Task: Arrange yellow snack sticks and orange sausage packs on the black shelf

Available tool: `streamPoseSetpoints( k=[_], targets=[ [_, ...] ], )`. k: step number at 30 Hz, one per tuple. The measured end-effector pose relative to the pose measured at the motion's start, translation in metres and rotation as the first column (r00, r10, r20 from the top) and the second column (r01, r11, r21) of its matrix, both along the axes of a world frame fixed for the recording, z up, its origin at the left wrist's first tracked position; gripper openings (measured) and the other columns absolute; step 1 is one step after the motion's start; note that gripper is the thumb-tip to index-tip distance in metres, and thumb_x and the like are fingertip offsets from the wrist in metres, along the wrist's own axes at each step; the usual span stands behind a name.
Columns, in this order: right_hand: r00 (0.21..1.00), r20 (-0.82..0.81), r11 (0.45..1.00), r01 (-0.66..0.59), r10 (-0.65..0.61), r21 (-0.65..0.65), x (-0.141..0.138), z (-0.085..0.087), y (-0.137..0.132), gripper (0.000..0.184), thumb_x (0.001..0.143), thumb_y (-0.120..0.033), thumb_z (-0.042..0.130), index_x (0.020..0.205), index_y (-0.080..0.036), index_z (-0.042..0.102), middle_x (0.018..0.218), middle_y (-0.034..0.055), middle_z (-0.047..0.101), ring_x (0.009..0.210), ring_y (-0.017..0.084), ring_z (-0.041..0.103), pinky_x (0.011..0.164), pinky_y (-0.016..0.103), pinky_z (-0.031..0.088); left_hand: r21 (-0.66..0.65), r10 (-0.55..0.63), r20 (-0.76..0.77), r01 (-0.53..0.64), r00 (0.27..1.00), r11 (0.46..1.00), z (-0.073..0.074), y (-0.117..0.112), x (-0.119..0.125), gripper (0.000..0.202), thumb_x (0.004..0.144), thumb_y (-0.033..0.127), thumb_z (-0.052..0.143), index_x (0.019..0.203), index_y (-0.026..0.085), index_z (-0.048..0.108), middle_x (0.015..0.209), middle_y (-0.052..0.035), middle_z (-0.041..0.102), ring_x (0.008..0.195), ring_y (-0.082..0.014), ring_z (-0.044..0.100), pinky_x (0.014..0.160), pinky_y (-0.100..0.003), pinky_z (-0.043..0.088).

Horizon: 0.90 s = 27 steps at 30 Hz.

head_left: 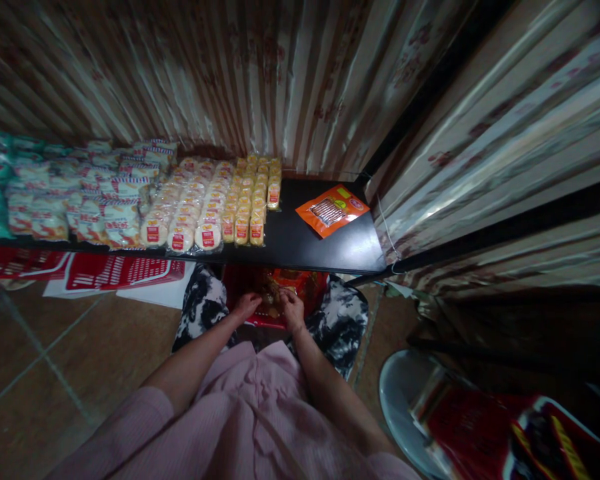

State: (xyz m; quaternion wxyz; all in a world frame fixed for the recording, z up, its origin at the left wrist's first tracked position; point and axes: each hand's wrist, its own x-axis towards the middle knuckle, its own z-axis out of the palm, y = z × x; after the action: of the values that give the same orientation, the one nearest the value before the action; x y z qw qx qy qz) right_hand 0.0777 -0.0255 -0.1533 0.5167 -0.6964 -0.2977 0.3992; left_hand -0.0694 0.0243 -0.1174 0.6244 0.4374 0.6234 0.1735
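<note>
Both hands reach down into a red plastic basket [270,324] set between the knees, partly beneath the shelf edge. My left hand [247,306] has its fingers curled together at the basket's left side. At the right, my right hand [291,308] is closed, thumb and fingertips pinched near small shiny wrapped pieces. What either hand grips is too dark and small to make out. Behind the right hand, an orange-red packet [296,279] lies in the basket.
A black shelf [300,250] crosses in front, bearing rows of white-wrapped packs [123,217], round wrapped cakes [181,237], yellow packs [250,200] and a flat orange packet [333,211]. Red baskets [115,270] stand below left. A pale stool [397,400] holding packaging is at lower right.
</note>
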Motion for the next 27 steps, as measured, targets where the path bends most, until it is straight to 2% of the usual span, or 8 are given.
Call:
streamPoseSetpoints(
  k=[4, 8, 11, 16, 21, 24, 27],
  targets=[
    [0.996, 0.057, 0.997, -0.068, 0.065, 0.043, -0.004, 0.007, -0.003, 0.026, 0.069, -0.040, 0.058, 0.079, -0.019, 0.069, 0.088, 0.0064, 0.068, 0.088, 0.021, 0.060, 0.087, 0.036, 0.044, -0.098, 0.130, 0.113, -0.119, 0.985, 0.988, 0.004, 0.000, 0.010, 0.019, 0.078, 0.022, 0.055, 0.093, 0.015, 0.064, 0.090, -0.0073, 0.068, 0.068, -0.0129, 0.062, 0.064, -0.023, 0.050],
    [0.971, 0.178, 0.976, -0.184, 0.161, 0.118, -0.013, 0.019, -0.007, 0.012, 0.067, -0.026, 0.058, 0.073, -0.022, 0.068, 0.104, 0.0071, 0.063, 0.105, 0.022, 0.053, 0.095, 0.037, 0.038, -0.144, 0.231, 0.194, -0.206, 0.953, 0.968, 0.011, 0.004, 0.016, 0.025, 0.079, 0.026, 0.055, 0.100, 0.015, 0.061, 0.096, -0.0091, 0.067, 0.069, -0.0127, 0.063, 0.062, -0.023, 0.050],
    [0.944, 0.261, 0.957, -0.248, 0.202, 0.154, -0.015, 0.027, -0.010, 0.013, 0.068, -0.017, 0.052, 0.069, -0.022, 0.064, 0.108, 0.0083, 0.059, 0.108, 0.021, 0.051, 0.094, 0.036, 0.039, -0.149, 0.282, 0.227, -0.253, 0.932, 0.956, 0.016, 0.007, 0.017, 0.029, 0.078, 0.029, 0.056, 0.103, 0.015, 0.060, 0.096, -0.0090, 0.067, 0.069, -0.0136, 0.063, 0.058, -0.023, 0.050],
    [0.960, 0.226, 0.958, -0.213, 0.167, 0.193, -0.009, 0.033, -0.015, 0.018, 0.065, -0.012, 0.044, 0.063, -0.022, 0.058, 0.104, 0.0059, 0.060, 0.107, 0.019, 0.052, 0.095, 0.034, 0.039, -0.141, 0.333, 0.251, -0.306, 0.909, 0.942, 0.020, 0.009, 0.016, 0.029, 0.072, 0.029, 0.063, 0.099, 0.016, 0.062, 0.091, -0.0062, 0.067, 0.068, -0.0129, 0.062, 0.054, -0.020, 0.047],
    [0.968, 0.217, 0.964, -0.172, 0.126, 0.205, -0.006, 0.033, -0.013, 0.020, 0.063, -0.012, 0.042, 0.066, -0.022, 0.059, 0.100, 0.0055, 0.063, 0.103, 0.018, 0.054, 0.096, 0.034, 0.038, -0.182, 0.310, 0.320, -0.263, 0.895, 0.947, 0.022, 0.004, 0.016, 0.023, 0.064, 0.027, 0.071, 0.081, 0.013, 0.065, 0.073, -0.0033, 0.067, 0.063, -0.0134, 0.062, 0.060, -0.023, 0.048],
    [0.978, 0.188, 0.980, -0.118, 0.087, 0.162, -0.006, 0.032, -0.011, 0.022, 0.064, -0.015, 0.043, 0.074, -0.021, 0.062, 0.096, 0.0060, 0.065, 0.100, 0.019, 0.056, 0.096, 0.035, 0.039, -0.199, 0.283, 0.345, -0.225, 0.895, 0.954, 0.023, -0.001, 0.014, 0.022, 0.064, 0.030, 0.073, 0.075, 0.013, 0.065, 0.071, -0.0037, 0.067, 0.066, -0.0144, 0.063, 0.064, -0.025, 0.049],
    [0.992, 0.119, 0.995, -0.048, 0.038, 0.085, -0.005, 0.029, -0.011, 0.025, 0.068, -0.023, 0.048, 0.089, -0.020, 0.062, 0.097, 0.0067, 0.066, 0.096, 0.020, 0.059, 0.094, 0.037, 0.041, -0.197, 0.254, 0.348, -0.194, 0.903, 0.961, 0.023, -0.004, 0.012, 0.022, 0.062, 0.026, 0.075, 0.077, 0.013, 0.066, 0.074, -0.0041, 0.068, 0.069, -0.0144, 0.063, 0.068, -0.025, 0.049]
  ],
)
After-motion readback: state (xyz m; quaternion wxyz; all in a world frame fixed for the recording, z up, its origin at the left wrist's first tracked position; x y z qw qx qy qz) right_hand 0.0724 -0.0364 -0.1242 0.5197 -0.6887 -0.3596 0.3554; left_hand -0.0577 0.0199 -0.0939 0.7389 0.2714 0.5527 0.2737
